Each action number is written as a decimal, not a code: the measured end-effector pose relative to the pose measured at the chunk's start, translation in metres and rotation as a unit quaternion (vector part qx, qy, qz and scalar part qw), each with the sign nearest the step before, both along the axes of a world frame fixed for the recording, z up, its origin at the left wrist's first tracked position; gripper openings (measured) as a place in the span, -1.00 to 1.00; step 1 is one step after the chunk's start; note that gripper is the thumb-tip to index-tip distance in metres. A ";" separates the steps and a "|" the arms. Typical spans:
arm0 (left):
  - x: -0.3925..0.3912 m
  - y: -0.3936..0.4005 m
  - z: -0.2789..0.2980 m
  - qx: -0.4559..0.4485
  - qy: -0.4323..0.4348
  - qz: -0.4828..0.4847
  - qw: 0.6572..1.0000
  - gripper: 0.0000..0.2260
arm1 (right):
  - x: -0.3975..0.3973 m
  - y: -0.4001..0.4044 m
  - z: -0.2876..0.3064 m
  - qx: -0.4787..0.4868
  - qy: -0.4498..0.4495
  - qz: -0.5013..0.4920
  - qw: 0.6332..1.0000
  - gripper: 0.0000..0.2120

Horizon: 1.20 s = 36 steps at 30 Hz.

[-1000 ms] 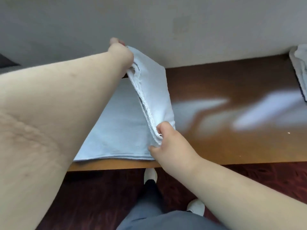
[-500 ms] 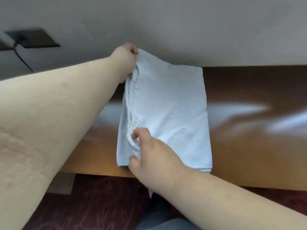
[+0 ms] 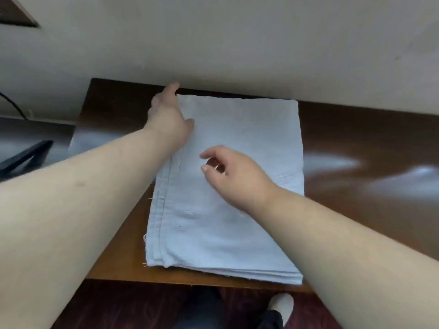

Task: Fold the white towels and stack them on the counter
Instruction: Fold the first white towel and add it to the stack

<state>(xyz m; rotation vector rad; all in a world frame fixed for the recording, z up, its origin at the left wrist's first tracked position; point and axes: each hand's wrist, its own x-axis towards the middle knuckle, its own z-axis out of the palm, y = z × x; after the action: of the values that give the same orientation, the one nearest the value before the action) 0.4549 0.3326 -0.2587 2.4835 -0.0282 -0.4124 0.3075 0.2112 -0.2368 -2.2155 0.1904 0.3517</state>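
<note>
A folded white towel (image 3: 249,138) lies flat on the brown wooden counter (image 3: 370,210), its far edge at the wall and its near edge at the counter's front, with several layers showing along the near and left edges. My left hand (image 3: 169,117) rests open at the towel's far left corner, fingers stretched toward the wall. My right hand (image 3: 234,176) hovers over the middle of the towel, fingers loosely curled and apart, holding nothing.
A pale wall (image 3: 237,43) stands right behind the counter. A dark object (image 3: 23,155) sits on a grey surface left of the counter. Below the front edge are dark red carpet and my white shoe (image 3: 281,305).
The fold was laid down and the towel now lies flat. Both hands let go of its left edge; the right hand moved over the middle.
</note>
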 end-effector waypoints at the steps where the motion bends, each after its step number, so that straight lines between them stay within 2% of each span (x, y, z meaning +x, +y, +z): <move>1: -0.020 0.001 0.002 0.052 -0.048 -0.014 0.997 -0.34 | 0.020 -0.022 -0.007 -0.062 -0.043 -0.021 0.997 -0.68; 3: -0.070 -0.001 0.000 0.121 -0.101 -0.084 0.984 -0.46 | 0.055 -0.066 -0.020 -0.204 -0.040 0.024 0.978 -0.58; 5: -0.120 -0.010 -0.004 0.155 -0.054 -0.161 0.973 -0.48 | 0.068 -0.101 -0.034 -0.297 0.031 0.105 0.949 -0.51; 7: -0.147 -0.020 -0.011 0.219 -0.011 -0.197 0.956 -0.43 | 0.062 -0.117 -0.042 -0.334 0.072 0.157 0.927 -0.47; 9: -0.151 -0.027 -0.015 0.265 -0.001 -0.213 0.941 -0.42 | 0.050 -0.119 -0.048 -0.344 0.072 0.158 0.923 -0.46; 14: -0.139 -0.052 -0.012 0.279 0.065 -0.251 0.925 -0.41 | 0.017 -0.124 -0.040 -0.352 0.121 0.067 0.926 -0.42; 21: -0.135 -0.088 -0.009 0.300 0.010 -0.342 0.891 -0.35 | -0.069 -0.134 -0.018 -0.389 0.196 0.003 0.900 -0.33; 25: -0.136 -0.101 -0.014 0.245 0.007 -0.421 0.873 -0.29 | -0.113 -0.132 -0.008 -0.336 0.218 -0.054 0.915 -0.51; 28: -0.132 -0.102 -0.014 0.214 -0.022 -0.476 0.853 -0.29 | -0.138 -0.122 -0.009 -0.320 0.251 -0.044 0.912 -0.50; 30: -0.132 -0.098 -0.016 0.195 -0.042 -0.496 0.845 -0.33 | -0.146 -0.115 -0.010 -0.386 0.257 0.066 0.884 -0.46; 31: -0.133 -0.093 -0.019 0.182 -0.056 -0.489 0.851 -0.37 | -0.148 -0.112 -0.010 -0.407 0.254 0.119 0.869 -0.50; 33: -0.140 -0.076 -0.027 0.149 -0.088 -0.411 0.895 -0.50 | -0.149 -0.108 -0.003 -0.421 0.252 0.169 0.855 -0.51; 35: -0.150 -0.055 -0.031 0.130 -0.099 -0.321 0.933 -0.58 | -0.146 -0.106 0.006 -0.409 0.263 0.117 0.866 -0.52; 36: -0.154 -0.046 -0.031 0.132 -0.095 -0.307 0.938 -0.58 | -0.144 -0.108 0.006 -0.387 0.277 0.071 0.877 -0.47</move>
<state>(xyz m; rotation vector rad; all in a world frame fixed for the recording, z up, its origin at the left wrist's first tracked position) 0.3009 0.2867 -0.2899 2.7330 -0.8994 -0.4476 0.1635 0.1035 -0.2312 -2.8593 0.5577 1.1626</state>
